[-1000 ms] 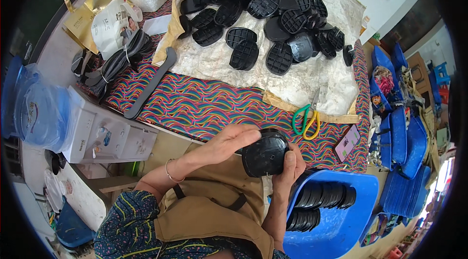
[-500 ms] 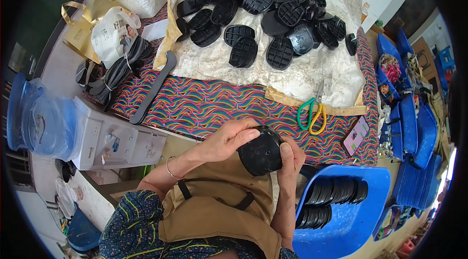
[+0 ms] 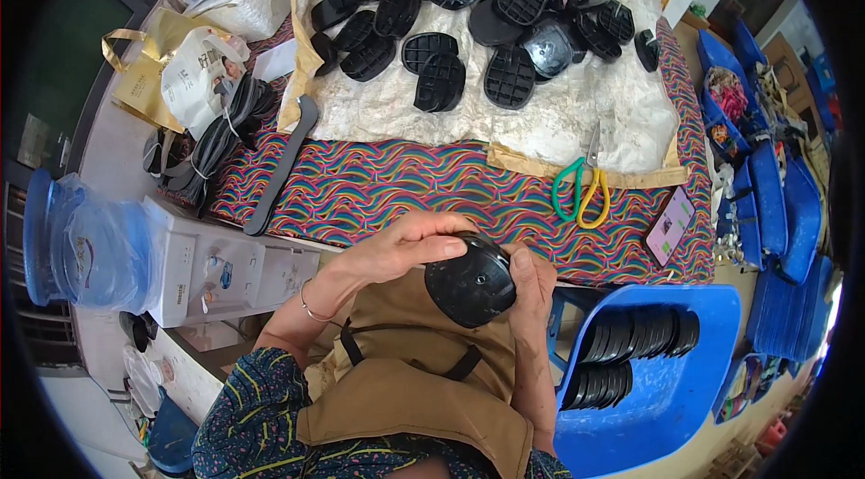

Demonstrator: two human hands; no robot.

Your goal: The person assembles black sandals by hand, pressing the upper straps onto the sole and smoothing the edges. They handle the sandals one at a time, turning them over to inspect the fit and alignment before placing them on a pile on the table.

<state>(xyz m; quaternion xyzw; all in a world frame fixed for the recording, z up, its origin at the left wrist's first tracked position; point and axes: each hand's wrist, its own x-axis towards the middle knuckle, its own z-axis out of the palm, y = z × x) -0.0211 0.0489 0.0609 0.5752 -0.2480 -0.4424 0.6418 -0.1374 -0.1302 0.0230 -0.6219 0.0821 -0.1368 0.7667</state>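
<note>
1. Fingers [image 3: 440, 223] of the left hand [image 3: 401, 246] grasp the upper-left rim of a black piece [image 3: 470, 288], thumb laid along its top; the right hand [image 3: 533, 288] grips the right rim.
2. I take that piece as my dial's centre: smooth, shiny, rounded, lightly scuffed, with one small round hole. It sits above the brown cloth apron [image 3: 414, 398], by the table's near edge.
3. At 12 to 1 o'clock I see a heap of similar pieces [image 3: 523, 1], several with gridded, recessed faces, on a creased, stained whitish sheet [image 3: 369, 109] with tan borders.
4. At 2 o'clock lie scissors [image 3: 577, 191] with one green and one yellow handle, blades on the sheet; nearer 2:30, a flat phone [image 3: 669, 227].
5. At 10 o'clock a dark flat strip [image 3: 281, 171] slants beside a tied bundle of strips [image 3: 223, 135]; a white water dispenser [image 3: 261, 267] stands at 9.
6. At 4 o'clock a blue plastic tub [image 3: 667, 420] holds rows of black pieces [image 3: 631, 337] stacked on edge.
7. My widest room for moving is the band of wavy, multicoloured cloth [image 3: 387, 186] from 10 to 1 o'clock; the tub's rim crowds the right forearm.
</note>
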